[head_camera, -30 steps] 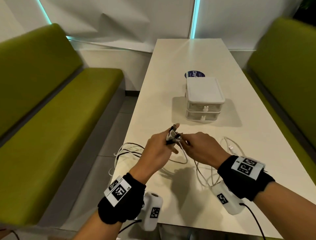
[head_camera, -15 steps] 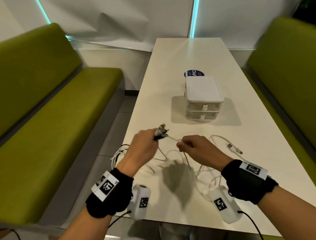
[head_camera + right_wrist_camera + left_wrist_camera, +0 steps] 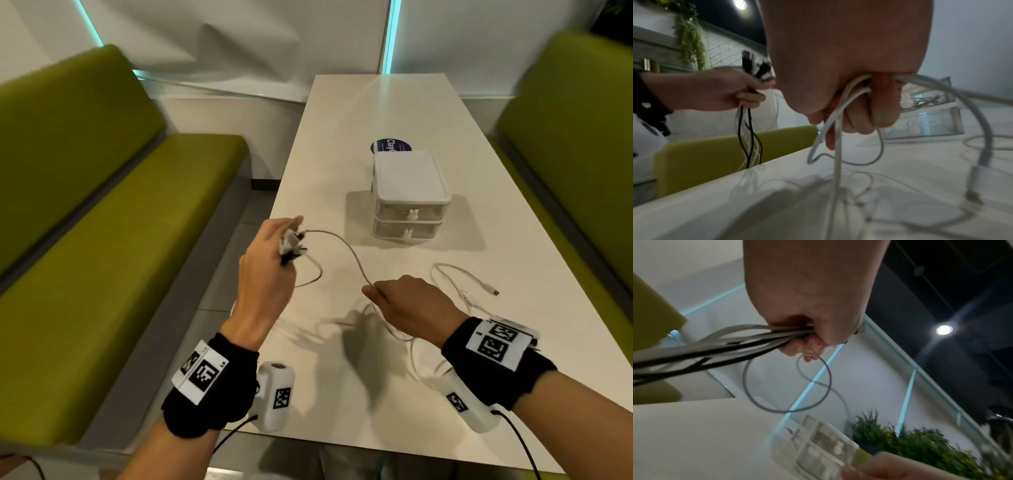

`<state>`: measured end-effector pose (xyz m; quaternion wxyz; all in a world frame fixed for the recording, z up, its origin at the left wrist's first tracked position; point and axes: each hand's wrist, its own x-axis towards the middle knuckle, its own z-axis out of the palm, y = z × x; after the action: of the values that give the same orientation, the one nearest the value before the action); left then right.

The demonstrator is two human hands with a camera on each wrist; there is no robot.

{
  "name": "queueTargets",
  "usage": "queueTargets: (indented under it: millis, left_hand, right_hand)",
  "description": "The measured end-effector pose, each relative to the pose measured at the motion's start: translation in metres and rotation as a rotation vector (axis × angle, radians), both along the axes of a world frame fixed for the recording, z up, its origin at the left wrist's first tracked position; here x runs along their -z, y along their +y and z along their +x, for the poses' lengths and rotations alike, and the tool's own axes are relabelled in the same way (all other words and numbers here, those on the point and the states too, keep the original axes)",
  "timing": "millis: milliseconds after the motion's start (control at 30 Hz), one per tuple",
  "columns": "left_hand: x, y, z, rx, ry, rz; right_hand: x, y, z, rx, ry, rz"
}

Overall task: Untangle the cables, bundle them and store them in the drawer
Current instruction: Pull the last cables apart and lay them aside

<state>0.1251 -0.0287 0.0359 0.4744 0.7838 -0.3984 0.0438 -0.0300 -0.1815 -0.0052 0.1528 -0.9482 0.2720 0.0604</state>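
My left hand [image 3: 274, 253] is raised above the table's left edge and grips a bunch of black and white cable ends [image 3: 291, 245], plugs sticking up. In the left wrist view the black and white cables [image 3: 715, 347] run out of my fist. A white cable [image 3: 346, 248] arcs from that bunch to my right hand [image 3: 404, 301], which holds it curled in the fingers; the right wrist view shows white strands [image 3: 838, 123] passing through the fist. More white cable [image 3: 459, 277] with a plug lies loose on the table. The small white two-drawer box [image 3: 409, 195] stands beyond, both drawers closed.
The long white table [image 3: 376, 113] runs away from me between two green benches [image 3: 85, 205]. A dark round sticker [image 3: 387, 146] lies behind the drawer box. Cable strands hang over the table's left edge [image 3: 748, 146].
My hands have pulled apart: the left rose and moved left with the plug bunch, the right slid back along the white cable, which now spans between them.
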Motion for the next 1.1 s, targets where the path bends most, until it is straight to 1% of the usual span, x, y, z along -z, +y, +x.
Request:
queueTargets:
  millis: [33, 67, 100, 167, 233, 267, 333, 400, 433, 500, 533, 567, 600, 700, 800, 967, 1033, 1100]
  left_hand:
    - [-0.002, -0.001, -0.008, 0.099, -0.025, -0.039]
    - [-0.001, -0.003, -0.017, 0.21, -0.049, -0.033]
    - [0.002, -0.005, -0.025, 0.311, -0.062, 0.024]
    - [0.011, -0.012, -0.034, 0.419, -0.096, 0.248]
    - [0.023, -0.016, -0.035, 0.421, -0.141, 0.514]
    - [0.026, -0.016, -0.034, 0.391, -0.159, 0.605]
    - [0.026, -0.014, -0.029, 0.327, -0.151, 0.666]
    - [0.02, -0.01, -0.02, 0.269, -0.078, 0.63]
    - [0.016, -0.007, -0.015, 0.221, -0.04, 0.554]
    - [0.007, -0.002, -0.001, 0.078, 0.048, 0.325]
    - [0.004, 0.0, 0.006, -0.002, 0.09, 0.247]
    - [0.002, 0.001, 0.013, -0.062, 0.13, 0.224]
    - [0.001, 0.002, 0.018, -0.093, 0.156, 0.253]
    - [0.005, 0.002, 0.023, -0.135, 0.154, 0.341]
    - [0.007, 0.002, 0.02, -0.184, 0.15, 0.315]
    - [0.004, 0.006, 0.031, -0.352, 0.16, 0.186]
    - [0.004, 0.008, 0.038, -0.41, 0.189, 0.181]
    - [0.006, 0.008, 0.038, -0.408, 0.173, 0.216]
  right_hand:
    - [0.0, 0.002, 0.002, -0.011, 0.034, -0.019]
    - [0.0, 0.004, 0.004, -0.016, 0.059, -0.035]
    - [-0.001, 0.007, 0.006, -0.022, 0.069, -0.049]
    - [-0.003, 0.014, 0.01, -0.062, 0.072, -0.108]
    - [-0.004, 0.018, 0.01, -0.123, 0.048, -0.181]
    - [-0.006, 0.019, 0.01, -0.139, 0.028, -0.201]
    - [-0.008, 0.015, 0.008, -0.128, -0.042, -0.164]
    - [-0.007, 0.01, 0.006, -0.086, -0.133, -0.037]
    - [-0.006, 0.008, 0.005, -0.061, -0.177, 0.053]
    - [-0.001, 0.001, 0.004, 0.009, -0.266, 0.208]
    - [0.001, -0.002, 0.003, 0.043, -0.295, 0.256]
    - [0.001, -0.003, 0.002, 0.065, -0.316, 0.284]
    - [0.001, -0.004, 0.001, 0.067, -0.33, 0.295]
    - [-0.002, 0.0, 0.001, 0.011, -0.349, 0.303]
    - [-0.001, -0.001, 0.0, 0.002, -0.366, 0.315]
    - [0.006, -0.012, -0.012, 0.059, -0.222, 0.25]
    - [0.006, -0.015, -0.014, 0.069, -0.204, 0.251]
    - [0.006, -0.015, -0.013, 0.057, -0.182, 0.241]
